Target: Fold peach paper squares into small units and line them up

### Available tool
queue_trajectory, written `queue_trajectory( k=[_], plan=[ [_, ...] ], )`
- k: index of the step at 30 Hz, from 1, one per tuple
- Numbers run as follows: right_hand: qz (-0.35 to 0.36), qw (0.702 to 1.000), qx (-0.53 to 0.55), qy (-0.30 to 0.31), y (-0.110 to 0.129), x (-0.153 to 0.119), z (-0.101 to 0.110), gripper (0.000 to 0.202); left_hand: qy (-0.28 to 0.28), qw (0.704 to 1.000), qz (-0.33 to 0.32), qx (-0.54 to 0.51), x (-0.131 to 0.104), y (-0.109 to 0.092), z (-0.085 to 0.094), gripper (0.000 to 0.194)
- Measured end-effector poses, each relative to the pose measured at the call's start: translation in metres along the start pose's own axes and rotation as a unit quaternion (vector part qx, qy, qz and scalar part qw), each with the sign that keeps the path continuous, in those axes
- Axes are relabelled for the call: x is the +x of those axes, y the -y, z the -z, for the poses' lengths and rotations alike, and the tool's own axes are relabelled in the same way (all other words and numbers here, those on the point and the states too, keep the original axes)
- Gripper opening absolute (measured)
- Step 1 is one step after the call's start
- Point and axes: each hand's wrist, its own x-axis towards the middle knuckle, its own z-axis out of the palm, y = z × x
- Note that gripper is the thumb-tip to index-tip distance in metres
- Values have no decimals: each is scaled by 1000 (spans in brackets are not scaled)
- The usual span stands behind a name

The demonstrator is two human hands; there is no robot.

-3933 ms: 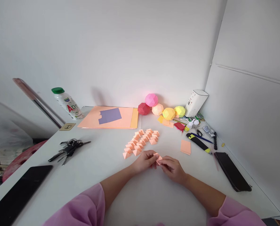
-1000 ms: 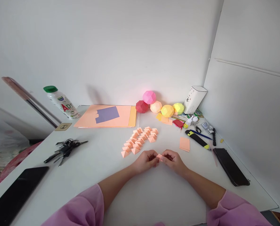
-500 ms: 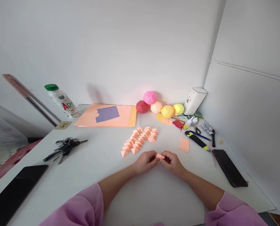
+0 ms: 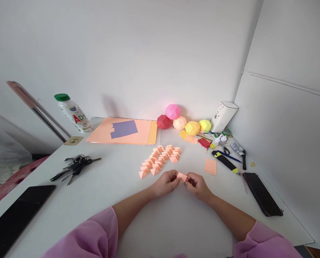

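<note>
Between my two hands is a small piece of peach paper (image 4: 182,177), with a crease across it. My left hand (image 4: 166,184) pinches its left end, and my right hand (image 4: 199,186) pinches its right end, both just above the table. Beyond my left hand stand several folded peach paper units (image 4: 160,159), small pointed shapes in slanting rows. To the right of my right hand lies a small stack of peach paper rectangles (image 4: 210,166). The fingertips partly cover the ends of the held paper.
Faceted paper balls (image 4: 179,123) sit against the wall. Large peach sheets (image 4: 100,132) lie at the back left, near a bottle (image 4: 75,114). Keys (image 4: 76,166) and a black tablet-like slab (image 4: 20,215) are at left. A box cutter (image 4: 225,162), glue bottle (image 4: 216,141) and phone (image 4: 262,193) lie right.
The peach paper has tilted in my fingers, so more of its face shows. Both hands stay in nearly the same place, and the camera view has shifted slightly.
</note>
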Motion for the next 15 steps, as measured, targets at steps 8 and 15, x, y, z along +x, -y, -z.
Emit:
queue_trajectory(
  k=[8,15],
  plan=[
    [-12,998,58,7,1,-2,2,15,3,998,7,-63,2,0,2,33],
    [-6,999,12,31,2,-2,0,26,23,999,-7,-36,1,5,-1,33]
  ],
)
